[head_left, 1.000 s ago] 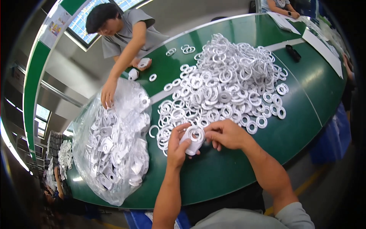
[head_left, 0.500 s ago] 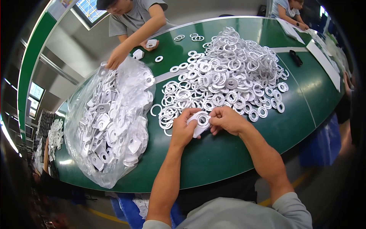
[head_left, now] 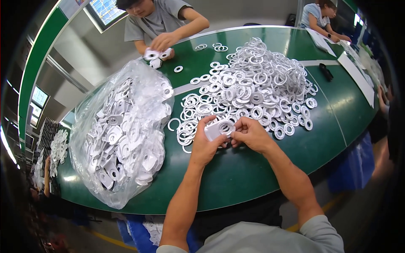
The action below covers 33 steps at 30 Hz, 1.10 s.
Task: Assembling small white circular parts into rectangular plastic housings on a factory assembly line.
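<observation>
A white plastic part (head_left: 213, 132), with a flat body and a ringed round hole at one end, is held just in front of the ring pile. My left hand (head_left: 205, 146) is closed around its body, thumb underneath and fingers over the top. At the ringed end, my right hand (head_left: 253, 135) pinches the rim between thumb and fingers. Whether a separate ring sits in the hole I cannot tell. Beyond my hands spreads a big heap of white rings (head_left: 257, 90), some closed and some split.
At the left lies a clear plastic bag (head_left: 86, 126) full of white holed parts (head_left: 113, 137). Across the green table (head_left: 253, 177), a co-worker's hands (head_left: 165, 42) hold similar parts. A small black object (head_left: 325, 72) and a white board (head_left: 358, 82) lie at the right.
The white part has turned in my hands, its body now pointing left instead of toward me. The co-worker's hand has moved from the bag to the part in their other hand.
</observation>
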Tool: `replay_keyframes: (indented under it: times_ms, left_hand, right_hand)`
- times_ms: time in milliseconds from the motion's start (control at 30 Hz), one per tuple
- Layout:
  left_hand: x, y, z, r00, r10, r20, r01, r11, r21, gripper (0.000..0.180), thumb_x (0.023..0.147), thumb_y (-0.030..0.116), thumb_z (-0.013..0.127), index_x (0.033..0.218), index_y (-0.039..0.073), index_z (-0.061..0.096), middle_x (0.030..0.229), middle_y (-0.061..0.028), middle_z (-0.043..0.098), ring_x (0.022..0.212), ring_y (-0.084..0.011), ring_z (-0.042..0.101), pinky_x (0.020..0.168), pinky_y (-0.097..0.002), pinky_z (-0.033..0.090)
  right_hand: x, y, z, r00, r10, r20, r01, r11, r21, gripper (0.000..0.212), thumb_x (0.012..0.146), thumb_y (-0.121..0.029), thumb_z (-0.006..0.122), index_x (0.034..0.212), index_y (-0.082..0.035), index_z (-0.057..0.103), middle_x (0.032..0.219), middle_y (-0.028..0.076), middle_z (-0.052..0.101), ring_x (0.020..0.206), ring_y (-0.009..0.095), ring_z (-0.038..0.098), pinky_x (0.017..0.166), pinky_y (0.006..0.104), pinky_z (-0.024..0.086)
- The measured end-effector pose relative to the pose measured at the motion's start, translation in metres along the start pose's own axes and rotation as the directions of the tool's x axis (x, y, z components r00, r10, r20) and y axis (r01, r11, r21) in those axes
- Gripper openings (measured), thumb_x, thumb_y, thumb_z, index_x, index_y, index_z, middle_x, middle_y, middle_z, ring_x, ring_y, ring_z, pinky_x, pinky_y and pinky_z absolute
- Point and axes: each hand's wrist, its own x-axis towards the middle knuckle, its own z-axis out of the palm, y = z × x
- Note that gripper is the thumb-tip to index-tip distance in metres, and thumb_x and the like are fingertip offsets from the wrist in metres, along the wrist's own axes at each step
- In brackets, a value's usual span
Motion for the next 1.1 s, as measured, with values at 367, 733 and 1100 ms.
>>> replay_keyframes:
  times_ms: [367, 733, 1100]
  left_hand:
    - [-0.001, -0.015, -0.009, 0.997, -0.071, -0.027, 0.059, 0.948, -0.313, 0.042, 0.082, -0.004, 0.064, 0.119, -0.001, 0.044, 0.104, -0.0190, 0.061, 0.082, -0.0282, 0.067, 0.067, -0.0345, 0.062]
    - [-0.006, -0.023, 0.006, 0.986, -0.099, 0.133, 0.142, 0.920, -0.367, 0.021, 0.091, 0.012, 0.060, 0.109, 0.003, 0.054, 0.104, -0.0125, 0.061, 0.096, -0.0246, 0.063, 0.076, -0.0425, 0.060]
    - [-0.009, -0.021, 0.009, 0.989, -0.061, 0.138, 0.115, 0.897, -0.427, 0.019, 0.091, 0.009, 0.059, 0.109, 0.003, 0.054, 0.100, -0.0125, 0.060, 0.091, -0.0238, 0.063, 0.074, -0.0447, 0.061]
  right_hand:
    - [-0.018, -0.003, 0.027, 0.787, -0.611, 0.086, 0.367, 0.351, -0.862, 0.042, 0.085, -0.011, 0.062, 0.127, -0.007, 0.055, 0.090, 0.012, 0.063, 0.078, 0.028, 0.063, 0.063, 0.0329, 0.051]
    - [-0.008, -0.005, 0.018, 0.741, -0.668, -0.065, 0.435, 0.551, -0.712, 0.012, 0.083, -0.012, 0.068, 0.081, -0.002, 0.063, 0.076, 0.010, 0.061, 0.065, 0.024, 0.061, 0.059, 0.0332, 0.047]
    - [-0.012, -0.012, 0.013, 0.882, -0.453, -0.133, 0.308, 0.766, -0.565, 0.019, 0.084, -0.018, 0.068, 0.076, -0.001, 0.062, 0.062, 0.006, 0.055, 0.056, 0.014, 0.049, 0.053, 0.0290, 0.039]
